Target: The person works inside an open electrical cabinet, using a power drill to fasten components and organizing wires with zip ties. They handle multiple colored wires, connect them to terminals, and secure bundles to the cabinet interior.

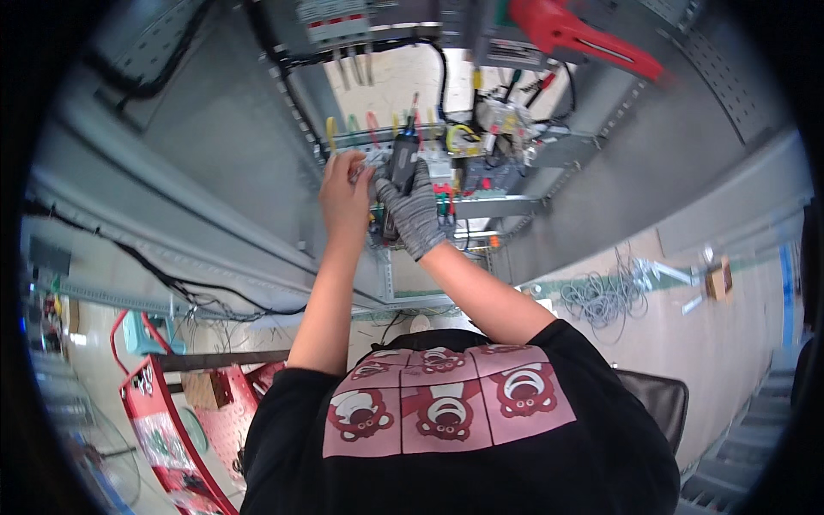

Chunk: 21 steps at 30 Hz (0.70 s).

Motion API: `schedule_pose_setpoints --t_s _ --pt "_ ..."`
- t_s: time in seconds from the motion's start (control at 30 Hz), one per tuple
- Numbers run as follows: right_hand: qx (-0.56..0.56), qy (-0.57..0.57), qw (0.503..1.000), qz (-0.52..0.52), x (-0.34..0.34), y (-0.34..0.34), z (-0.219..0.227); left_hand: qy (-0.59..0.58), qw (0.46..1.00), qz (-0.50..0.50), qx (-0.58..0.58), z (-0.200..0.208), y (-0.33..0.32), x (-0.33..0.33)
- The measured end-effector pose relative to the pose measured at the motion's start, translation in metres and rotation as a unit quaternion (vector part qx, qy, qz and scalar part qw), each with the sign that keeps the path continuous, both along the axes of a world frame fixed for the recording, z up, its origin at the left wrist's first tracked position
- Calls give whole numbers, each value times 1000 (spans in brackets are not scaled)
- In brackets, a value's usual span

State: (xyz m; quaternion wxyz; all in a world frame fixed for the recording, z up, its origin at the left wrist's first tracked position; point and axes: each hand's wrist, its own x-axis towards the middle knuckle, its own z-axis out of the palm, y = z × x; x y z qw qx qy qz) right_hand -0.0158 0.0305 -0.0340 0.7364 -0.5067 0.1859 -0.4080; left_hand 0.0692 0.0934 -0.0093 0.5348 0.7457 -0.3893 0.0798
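My right hand (410, 212), in a grey striped knit glove, grips a black electric screwdriver (403, 161). Its thin bit points up and away from me, toward the row of white circuit breakers (439, 166) inside the metal cabinet. Just left of the tool, my bare left hand (343, 202) is raised with its fingers curled and the thumb near them. Whatever lies between those fingertips is too small to make out. Beyond both hands, yellow, green and red wires (372, 123) stand up along the breaker row.
A red lever handle (592, 43) juts out at the upper right. Bundled connectors (506, 120) hang below it. Grey cabinet panels (215, 163) flank both arms. Behind are a red cart (176, 429), a mesh chair (657, 399) and coiled grey cable (605, 296) on the floor.
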Motion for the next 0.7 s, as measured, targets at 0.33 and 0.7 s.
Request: schedule_pose_setpoints --t_s 0.33,0.7 --pt "-197 59 965 -164 -99 -23 -18 235 932 -269 -60 -13 -18 -68" --pt "-187 84 962 -183 -116 -58 -9 148 958 -204 -138 -17 -76 -78"
